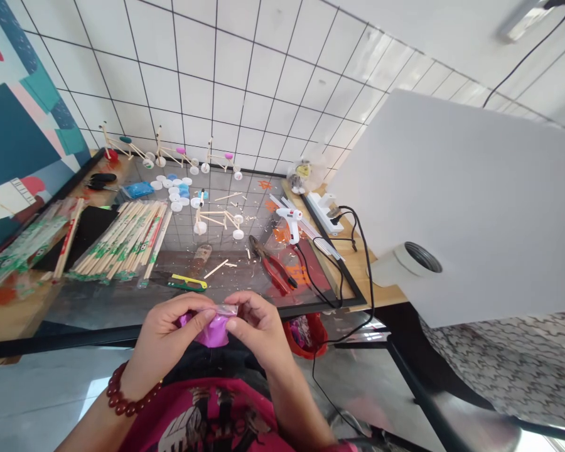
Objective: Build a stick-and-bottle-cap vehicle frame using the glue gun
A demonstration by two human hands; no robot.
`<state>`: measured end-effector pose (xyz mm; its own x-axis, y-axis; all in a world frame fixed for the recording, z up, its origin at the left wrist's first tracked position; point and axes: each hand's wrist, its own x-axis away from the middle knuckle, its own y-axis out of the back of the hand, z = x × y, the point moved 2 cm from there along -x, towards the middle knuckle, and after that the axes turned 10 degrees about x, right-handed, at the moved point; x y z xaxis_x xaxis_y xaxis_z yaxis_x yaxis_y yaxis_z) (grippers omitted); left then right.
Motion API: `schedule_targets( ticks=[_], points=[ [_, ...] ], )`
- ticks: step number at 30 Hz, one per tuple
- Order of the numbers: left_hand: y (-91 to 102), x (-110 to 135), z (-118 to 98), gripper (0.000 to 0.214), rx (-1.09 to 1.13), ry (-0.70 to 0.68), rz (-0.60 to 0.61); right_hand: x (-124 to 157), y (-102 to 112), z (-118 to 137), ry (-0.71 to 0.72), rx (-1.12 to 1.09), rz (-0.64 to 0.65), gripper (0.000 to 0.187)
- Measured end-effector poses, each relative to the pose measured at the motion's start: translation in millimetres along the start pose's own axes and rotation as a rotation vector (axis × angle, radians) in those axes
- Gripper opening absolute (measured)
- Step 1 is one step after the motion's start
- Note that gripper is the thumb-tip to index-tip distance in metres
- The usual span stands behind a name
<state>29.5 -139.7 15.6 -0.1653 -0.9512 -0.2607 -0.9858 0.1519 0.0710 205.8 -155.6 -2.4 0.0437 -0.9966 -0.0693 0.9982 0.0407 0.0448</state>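
Note:
Close to my body, just over the table's front edge, I grip a small purple packet [213,333] with a clear plastic top. My left hand [176,326] pinches its left side between thumb and fingers, and a beaded bracelet circles that wrist. Holding the packet's upper right corner is my right hand [257,323], also closed. What the packet contains cannot be made out. Beyond my hands lies a green and yellow utility knife [187,282]. A small tricycle-like model [216,220] of sticks and white caps stands farther back, without a coloured seat.
Red-handled pliers [274,267] and a white glue gun [290,223] lie at the right, with cords trailing off the edge. Wrapped chopsticks [122,242] spread at the left. Several finished-looking models [176,154] line the back. White and blue caps [174,188] lie nearby; a red bin [306,336] is below.

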Motion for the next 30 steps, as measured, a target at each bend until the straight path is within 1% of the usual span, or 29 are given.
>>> schedule_targets(
  ticks=[2,5,8,11,13,16,20,23,26,28,29,30],
  points=[
    [-2.2,-0.1,0.3,0.011,0.041,0.034,0.008,-0.8,-1.4,0.3,0.029,0.059,-0.004,0.020],
    [-4.8,1.6,6.6,0.012,0.131,0.139,0.013,-1.7,-1.9,-1.3,0.094,0.083,-0.058,0.018],
    [-5.0,3.2,16.3,0.012,0.240,0.249,-0.027,-2.6,-1.7,-5.0,0.062,0.085,-0.075,0.017],
    [-3.9,2.5,20.8,0.015,0.280,0.277,-0.058,-3.4,-1.7,-4.8,0.057,0.144,-0.065,0.016],
    [-4.3,1.9,19.8,0.017,0.249,0.254,-0.042,-3.7,-2.3,-2.7,0.096,0.205,-0.045,0.013],
    [-7.4,3.2,15.6,0.020,0.148,0.213,0.015,-2.8,-3.5,-0.5,0.182,0.299,-0.024,0.012],
    [-10.9,5.2,8.8,0.015,0.048,0.135,0.039,1.3,-4.9,-1.1,0.267,0.366,-0.062,0.017],
    [-14.0,3.7,3.1,0.015,-0.010,0.068,0.078,4.3,-7.9,-2.7,0.296,0.347,-0.070,0.019],
    [-15.7,4.4,-4.2,0.020,-0.037,0.012,0.105,4.8,-12.0,-4.3,0.308,0.254,-0.060,0.021],
    [-6.6,8.9,-9.5,0.021,-0.088,-0.017,0.076,3.7,-14.5,-4.7,0.325,0.204,-0.066,0.019],
    [4.8,12.1,-11.7,0.019,-0.138,-0.031,0.031,2.8,-15.0,-4.9,0.339,0.197,-0.084,0.016],
    [21.8,15.2,-13.3,0.015,-0.203,-0.049,-0.032,1.6,-15.0,-5.1,0.354,0.204,-0.109,0.011]
  ],
)
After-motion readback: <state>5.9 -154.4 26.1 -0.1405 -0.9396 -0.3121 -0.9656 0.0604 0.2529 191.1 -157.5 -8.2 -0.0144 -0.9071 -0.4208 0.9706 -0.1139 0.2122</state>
